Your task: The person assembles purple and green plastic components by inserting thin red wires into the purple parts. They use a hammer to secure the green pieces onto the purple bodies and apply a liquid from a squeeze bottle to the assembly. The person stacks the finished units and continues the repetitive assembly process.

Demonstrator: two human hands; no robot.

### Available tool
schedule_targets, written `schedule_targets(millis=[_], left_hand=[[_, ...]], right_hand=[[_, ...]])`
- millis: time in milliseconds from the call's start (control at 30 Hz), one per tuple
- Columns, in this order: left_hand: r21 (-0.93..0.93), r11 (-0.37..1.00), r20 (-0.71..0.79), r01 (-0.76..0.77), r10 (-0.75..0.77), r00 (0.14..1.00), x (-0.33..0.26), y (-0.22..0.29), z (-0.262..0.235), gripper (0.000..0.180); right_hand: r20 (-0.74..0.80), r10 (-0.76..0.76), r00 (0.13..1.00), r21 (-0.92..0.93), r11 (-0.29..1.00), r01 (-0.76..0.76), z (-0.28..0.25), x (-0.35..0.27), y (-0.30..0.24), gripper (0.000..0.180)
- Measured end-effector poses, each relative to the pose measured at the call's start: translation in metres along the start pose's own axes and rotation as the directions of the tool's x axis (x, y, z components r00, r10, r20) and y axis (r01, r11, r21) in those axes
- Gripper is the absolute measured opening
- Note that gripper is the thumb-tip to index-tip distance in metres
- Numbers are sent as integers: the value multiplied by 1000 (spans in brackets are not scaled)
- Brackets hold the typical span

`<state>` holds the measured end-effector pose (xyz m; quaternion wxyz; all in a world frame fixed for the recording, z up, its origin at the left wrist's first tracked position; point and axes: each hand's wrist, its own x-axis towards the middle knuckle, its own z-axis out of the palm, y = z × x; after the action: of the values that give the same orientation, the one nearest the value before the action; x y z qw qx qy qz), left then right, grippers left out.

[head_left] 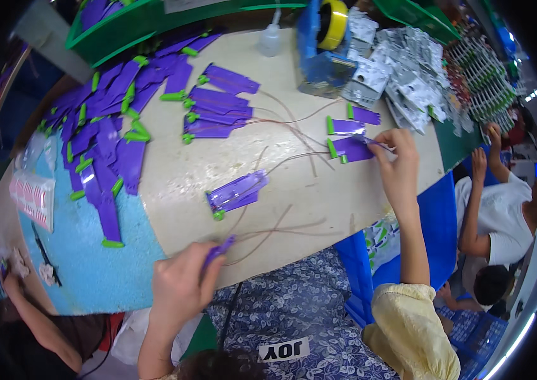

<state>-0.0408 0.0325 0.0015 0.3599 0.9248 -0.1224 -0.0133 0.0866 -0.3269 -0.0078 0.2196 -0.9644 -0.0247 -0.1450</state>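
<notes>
Table: beige worktop (294, 190) lying strewn with purple strips (107, 136).
Left hand (183, 285): fingers pinching one purple strip (219, 249) at the near edge.
Right hand (398, 161): fingertips closing on another purple piece (352, 149), far right.

Up at the far edge of the bench (173, 183) stands a blue tape dispenser (320, 60) carrying a yellow roll (335, 24), a small clear bottle (270, 39) just beside it. To its right sprawls a heap of silvery foil packets (401, 73), a green bin (135, 22) sits far left, and a seated person in a white shirt (503, 218) works at right.
</notes>
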Motion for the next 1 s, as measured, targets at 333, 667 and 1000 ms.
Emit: schedule_targets(millis=[333, 667, 1000], left_hand=[[150, 976, 39, -158, 154, 987, 2, -2, 0, 20], [3, 1000, 60, 6, -7, 998, 10, -7, -8, 14], [-583, 791, 52, 183, -188, 981, 31, 1, -6, 37]], right_hand=[[373, -381, 846, 655, 754, 51, 71, -13, -143, 13], [367, -577, 729, 542, 770, 337, 80, -21, -148, 33], [592, -271, 759, 770, 470, -432, 43, -30, -155, 17]])
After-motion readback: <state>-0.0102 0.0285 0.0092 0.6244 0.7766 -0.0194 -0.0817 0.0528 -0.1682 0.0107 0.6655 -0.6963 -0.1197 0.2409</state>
